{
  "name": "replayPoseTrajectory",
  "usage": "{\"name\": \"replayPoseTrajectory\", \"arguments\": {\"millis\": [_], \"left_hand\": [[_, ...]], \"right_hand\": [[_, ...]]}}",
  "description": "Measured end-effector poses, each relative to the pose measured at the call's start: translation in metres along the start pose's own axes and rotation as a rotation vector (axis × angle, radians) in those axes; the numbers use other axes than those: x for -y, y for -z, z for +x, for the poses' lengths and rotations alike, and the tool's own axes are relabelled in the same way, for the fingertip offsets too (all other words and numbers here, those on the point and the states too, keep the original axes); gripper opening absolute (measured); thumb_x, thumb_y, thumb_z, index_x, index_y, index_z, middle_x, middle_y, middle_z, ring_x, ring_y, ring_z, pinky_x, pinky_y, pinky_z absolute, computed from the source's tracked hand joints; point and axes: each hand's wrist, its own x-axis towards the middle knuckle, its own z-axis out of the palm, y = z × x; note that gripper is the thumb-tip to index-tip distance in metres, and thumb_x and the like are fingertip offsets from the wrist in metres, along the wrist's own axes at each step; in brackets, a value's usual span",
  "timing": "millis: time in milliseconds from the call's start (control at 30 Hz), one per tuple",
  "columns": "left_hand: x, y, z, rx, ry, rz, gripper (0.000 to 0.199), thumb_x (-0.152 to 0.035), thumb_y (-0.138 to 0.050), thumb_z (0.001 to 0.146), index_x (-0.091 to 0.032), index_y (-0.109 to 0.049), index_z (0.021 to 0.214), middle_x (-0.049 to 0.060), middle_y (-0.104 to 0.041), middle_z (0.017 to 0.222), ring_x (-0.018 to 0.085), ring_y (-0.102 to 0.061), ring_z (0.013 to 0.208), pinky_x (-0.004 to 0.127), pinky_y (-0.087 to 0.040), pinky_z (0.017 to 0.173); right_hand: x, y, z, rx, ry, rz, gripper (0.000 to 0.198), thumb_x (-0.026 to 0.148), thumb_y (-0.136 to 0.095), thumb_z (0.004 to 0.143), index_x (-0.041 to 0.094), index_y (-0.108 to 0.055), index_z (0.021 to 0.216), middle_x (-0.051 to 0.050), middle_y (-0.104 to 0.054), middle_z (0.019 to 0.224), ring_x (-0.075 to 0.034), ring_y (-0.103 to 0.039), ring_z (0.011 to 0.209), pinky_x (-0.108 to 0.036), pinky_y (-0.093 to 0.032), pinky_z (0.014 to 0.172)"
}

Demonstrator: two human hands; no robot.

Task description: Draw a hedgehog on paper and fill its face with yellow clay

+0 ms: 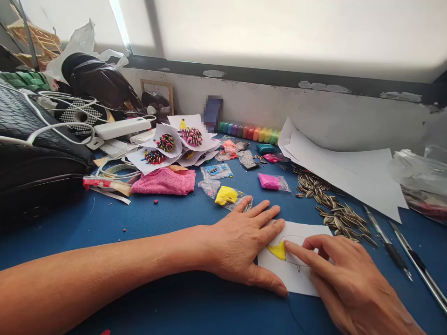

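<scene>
My left hand (240, 246) lies flat with its fingers spread, its thumb and little-side fingertips reaching across the left edge of a white sheet of paper (300, 284). On that sheet is a pen-drawn rounded outline with small legs, and yellow clay (278, 251) covers its pointed left end. The index finger of my right hand (345, 274) is stretched out, its tip at the clay's right edge; the other fingers are bent, and the thumb is mostly hidden. Beyond my left fingertips sits a bag of yellow clay (226, 196), partly opened.
Striped sunflower seeds (335, 209) are heaped beyond the paper, beside a pen (389, 244) and a craft knife (419, 265). White sheets (345, 163) lean behind. Finished seed-and-clay pictures (190, 135), a pink cloth (164, 180) and a black bag (38, 158) occupy the left.
</scene>
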Motion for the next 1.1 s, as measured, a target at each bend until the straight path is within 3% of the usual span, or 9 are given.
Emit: {"name": "replayPoseTrajectory", "arguments": {"millis": [300, 600, 867, 1100], "left_hand": [[0.001, -0.001, 0.000, -0.008, -0.006, 0.016, 0.093, -0.072, -0.052, 0.083, -0.011, -0.030, 0.150, 0.018, -0.020, 0.159, 0.034, -0.009, 0.149, 0.057, 0.000, 0.118], [0.001, -0.001, -0.001, 0.000, -0.001, 0.013, 0.091, -0.072, -0.051, 0.084, -0.013, -0.029, 0.150, 0.017, -0.019, 0.159, 0.033, -0.009, 0.149, 0.055, 0.001, 0.119], [0.000, 0.000, -0.001, 0.012, 0.008, 0.003, 0.092, -0.072, -0.050, 0.084, -0.012, -0.028, 0.151, 0.017, -0.018, 0.159, 0.032, -0.007, 0.149, 0.054, 0.003, 0.119], [0.000, -0.001, -0.001, 0.004, 0.003, 0.009, 0.093, -0.072, -0.052, 0.083, -0.012, -0.029, 0.150, 0.018, -0.019, 0.159, 0.033, -0.008, 0.149, 0.055, 0.001, 0.119]], "right_hand": [[0.003, 0.006, 0.010, -0.026, 0.024, -0.022, 0.035, 0.009, -0.047, 0.088, 0.023, -0.068, 0.113, -0.006, -0.061, 0.089, -0.016, -0.059, 0.079, -0.034, -0.044, 0.078], [0.001, 0.008, 0.004, -0.029, -0.062, 0.027, 0.033, 0.015, -0.048, 0.090, 0.023, -0.066, 0.116, -0.006, -0.065, 0.099, -0.018, -0.062, 0.090, -0.030, -0.049, 0.077], [0.007, 0.014, 0.010, -0.035, 0.063, -0.068, 0.032, 0.013, -0.047, 0.086, 0.018, -0.068, 0.110, -0.007, -0.063, 0.089, -0.018, -0.060, 0.080, -0.032, -0.045, 0.076], [0.011, 0.011, 0.009, -0.030, 0.045, -0.099, 0.033, 0.014, -0.048, 0.084, 0.018, -0.068, 0.110, -0.009, -0.063, 0.090, -0.019, -0.060, 0.078, -0.033, -0.047, 0.072]]}}
